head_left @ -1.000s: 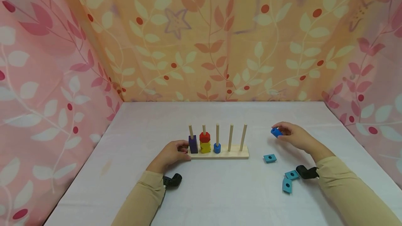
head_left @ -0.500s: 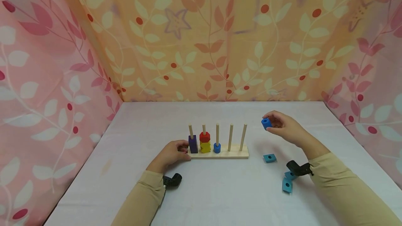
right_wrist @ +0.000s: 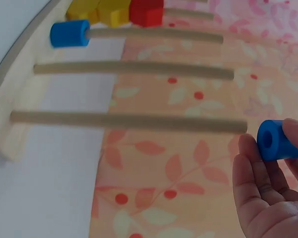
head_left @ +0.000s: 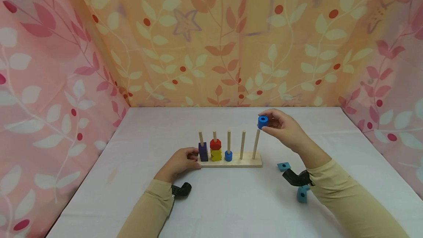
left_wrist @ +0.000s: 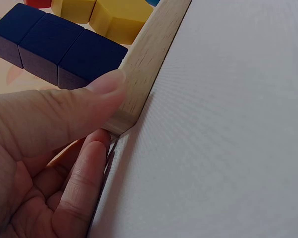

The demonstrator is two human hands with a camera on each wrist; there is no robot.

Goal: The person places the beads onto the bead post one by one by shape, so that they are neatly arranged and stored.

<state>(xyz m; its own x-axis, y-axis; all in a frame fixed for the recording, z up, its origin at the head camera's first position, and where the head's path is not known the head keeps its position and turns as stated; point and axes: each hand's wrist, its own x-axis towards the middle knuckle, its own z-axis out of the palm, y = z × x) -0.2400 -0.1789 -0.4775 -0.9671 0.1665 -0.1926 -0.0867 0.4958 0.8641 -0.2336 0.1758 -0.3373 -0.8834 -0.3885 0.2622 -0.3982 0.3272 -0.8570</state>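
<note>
Right hand (head_left: 284, 127), right of centre in the head view, pinching a blue ring (head_left: 262, 121) between thumb and fingertips, raised just above the tip of the rightmost peg (head_left: 256, 144). In the right wrist view, ring (right_wrist: 275, 140) at the right edge, its hole turned toward the peg tip (right_wrist: 241, 125) and just beside it, not yet on. Left hand (head_left: 180, 162) at lower centre, on the surface (head_left: 231, 201), fingers curled round the left end of the wooden base (head_left: 231, 163); in the left wrist view, thumb (left_wrist: 64, 111) pressed on the top of the base (left_wrist: 149, 54), a finger (left_wrist: 84, 183) tucked under its corner. Five upright pegs on the base: dark blue block (head_left: 203, 151) on the first from the left, red piece (head_left: 215, 144) stacked on a yellow piece (head_left: 216, 155) on the second, a small blue ring (head_left: 228, 155) at the foot of the third, fourth peg (head_left: 242, 145) and the rightmost bare. Teal tiles lying on the surface at lower right, one (head_left: 284, 166) near the base's right end, another (head_left: 302, 194) partly hidden by the right sleeve (head_left: 350, 201). Leaf-patterned cloth (head_left: 211, 39) behind and at both sides.
</note>
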